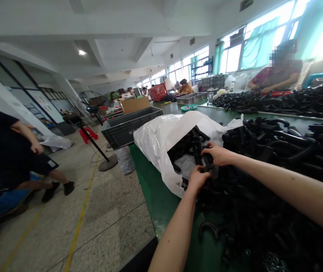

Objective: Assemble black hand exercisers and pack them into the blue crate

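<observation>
A large white plastic bag (161,132) lies on its side on the green table (147,162), its mouth turned toward me, with black parts (189,141) inside. At that mouth my left hand (198,178) and my right hand (216,155) are close together, the right one slightly farther away. Both have their fingers closed around black curved plastic parts (207,160); how many they hold is hidden. A big heap of similar black parts (280,147) spreads to the right and under my forearms.
A grey crate (133,124) stands beyond the bag, and a green dish (189,107) sits farther back. Small metal rings (274,261) lie near me. Across the table a co-worker (280,71) sits by another black heap. Someone in black (5,147) is at left, near a fan stand (107,163).
</observation>
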Action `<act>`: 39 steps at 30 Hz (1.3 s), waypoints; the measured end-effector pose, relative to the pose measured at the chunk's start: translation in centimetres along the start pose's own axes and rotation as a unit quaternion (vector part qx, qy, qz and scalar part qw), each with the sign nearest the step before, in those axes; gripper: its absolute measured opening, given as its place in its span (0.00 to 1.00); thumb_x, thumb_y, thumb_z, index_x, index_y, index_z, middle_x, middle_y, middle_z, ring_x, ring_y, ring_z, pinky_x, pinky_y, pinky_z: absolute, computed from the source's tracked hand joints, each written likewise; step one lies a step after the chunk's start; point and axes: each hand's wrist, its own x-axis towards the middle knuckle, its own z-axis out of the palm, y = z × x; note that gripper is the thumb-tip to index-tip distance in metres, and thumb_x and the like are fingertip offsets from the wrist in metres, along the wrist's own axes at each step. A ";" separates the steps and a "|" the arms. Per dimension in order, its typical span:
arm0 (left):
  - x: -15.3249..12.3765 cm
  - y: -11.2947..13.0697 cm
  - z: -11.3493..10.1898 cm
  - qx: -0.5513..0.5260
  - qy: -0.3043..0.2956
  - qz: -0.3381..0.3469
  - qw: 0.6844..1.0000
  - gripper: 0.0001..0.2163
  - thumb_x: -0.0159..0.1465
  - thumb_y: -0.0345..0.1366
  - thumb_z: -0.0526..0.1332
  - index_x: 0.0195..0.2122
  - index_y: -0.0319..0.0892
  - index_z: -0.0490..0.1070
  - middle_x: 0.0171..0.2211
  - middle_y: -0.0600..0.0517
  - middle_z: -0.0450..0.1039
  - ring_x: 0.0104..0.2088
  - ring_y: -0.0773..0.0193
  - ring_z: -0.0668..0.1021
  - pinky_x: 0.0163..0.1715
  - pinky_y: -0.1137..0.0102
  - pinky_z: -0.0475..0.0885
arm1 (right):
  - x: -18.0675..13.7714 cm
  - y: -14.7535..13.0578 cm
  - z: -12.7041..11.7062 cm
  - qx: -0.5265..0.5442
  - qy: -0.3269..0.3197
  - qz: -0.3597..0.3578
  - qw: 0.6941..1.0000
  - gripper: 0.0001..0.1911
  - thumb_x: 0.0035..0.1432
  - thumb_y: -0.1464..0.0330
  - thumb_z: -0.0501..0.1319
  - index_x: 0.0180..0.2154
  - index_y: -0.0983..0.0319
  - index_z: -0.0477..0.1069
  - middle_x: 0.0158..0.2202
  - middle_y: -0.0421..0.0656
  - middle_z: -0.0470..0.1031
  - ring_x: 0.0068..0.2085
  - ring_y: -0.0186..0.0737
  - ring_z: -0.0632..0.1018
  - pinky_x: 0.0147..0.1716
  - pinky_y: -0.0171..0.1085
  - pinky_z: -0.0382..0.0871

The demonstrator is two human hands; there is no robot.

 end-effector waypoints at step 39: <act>-21.3 -5.5 6.4 0.317 0.018 0.277 0.907 0.36 0.60 0.53 0.54 0.65 0.46 0.44 0.66 0.38 0.39 0.64 0.35 0.46 0.52 0.40 0.56 | -59.1 -24.1 8.9 0.244 0.078 0.404 0.878 0.20 0.59 0.53 0.52 0.49 0.49 0.72 0.62 0.41 0.58 0.64 0.50 0.53 0.61 0.53 0.53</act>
